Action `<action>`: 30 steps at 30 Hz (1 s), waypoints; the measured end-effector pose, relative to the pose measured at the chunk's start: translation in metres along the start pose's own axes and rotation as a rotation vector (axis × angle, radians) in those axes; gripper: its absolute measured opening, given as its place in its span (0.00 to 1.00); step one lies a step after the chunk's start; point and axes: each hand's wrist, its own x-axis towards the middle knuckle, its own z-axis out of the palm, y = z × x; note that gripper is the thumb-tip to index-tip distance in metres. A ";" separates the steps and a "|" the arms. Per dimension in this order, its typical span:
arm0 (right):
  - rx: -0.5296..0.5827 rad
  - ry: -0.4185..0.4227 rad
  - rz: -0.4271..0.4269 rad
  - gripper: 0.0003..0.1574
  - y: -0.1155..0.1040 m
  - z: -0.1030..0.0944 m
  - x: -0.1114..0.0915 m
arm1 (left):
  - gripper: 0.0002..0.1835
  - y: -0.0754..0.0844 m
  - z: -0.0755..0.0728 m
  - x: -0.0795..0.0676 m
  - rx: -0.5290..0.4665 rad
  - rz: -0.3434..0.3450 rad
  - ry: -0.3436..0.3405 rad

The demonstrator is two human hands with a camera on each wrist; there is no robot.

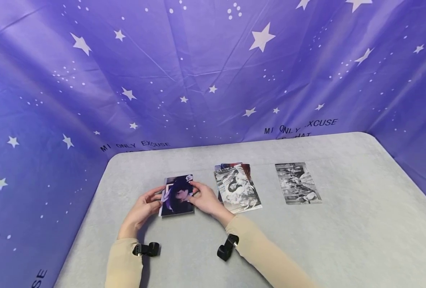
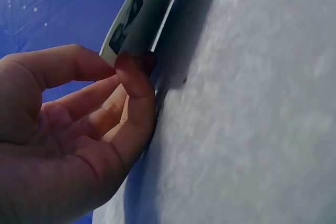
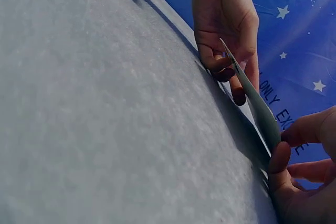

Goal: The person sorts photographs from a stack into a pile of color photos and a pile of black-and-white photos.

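The left hand (image 1: 144, 208) and right hand (image 1: 208, 200) pinch opposite edges of the dark card (image 1: 178, 198), left of the pile (image 1: 236, 188) on the tabletop (image 1: 357, 236), apparently positioning it, and the next move seems to call for an even, gentle grip.

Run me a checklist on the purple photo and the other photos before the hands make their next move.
1. Left hand pinching the left edge of the purple photo: ok.
2. Right hand pinching its opposite edge: ok.
3. Purple photo held flat: not ok; it looks bowed in the right wrist view.
4. Only one sheet in the grip: cannot tell; the layers do not show clearly.
5. Photo pile squared up: not ok; lower photos stick out at the edges.
6. Lone black-and-white photo lying clear of the pile: ok.
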 end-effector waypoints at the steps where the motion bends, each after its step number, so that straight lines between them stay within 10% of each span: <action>1: -0.024 -0.003 -0.006 0.37 0.000 0.001 0.000 | 0.34 0.001 -0.001 0.000 0.018 -0.006 0.005; 8: -0.192 0.003 -0.068 0.35 -0.002 0.005 0.003 | 0.32 0.009 -0.006 0.003 0.166 -0.034 0.028; 30: -0.243 -0.016 -0.012 0.35 -0.009 0.006 0.003 | 0.27 0.020 -0.001 0.015 0.443 0.019 0.092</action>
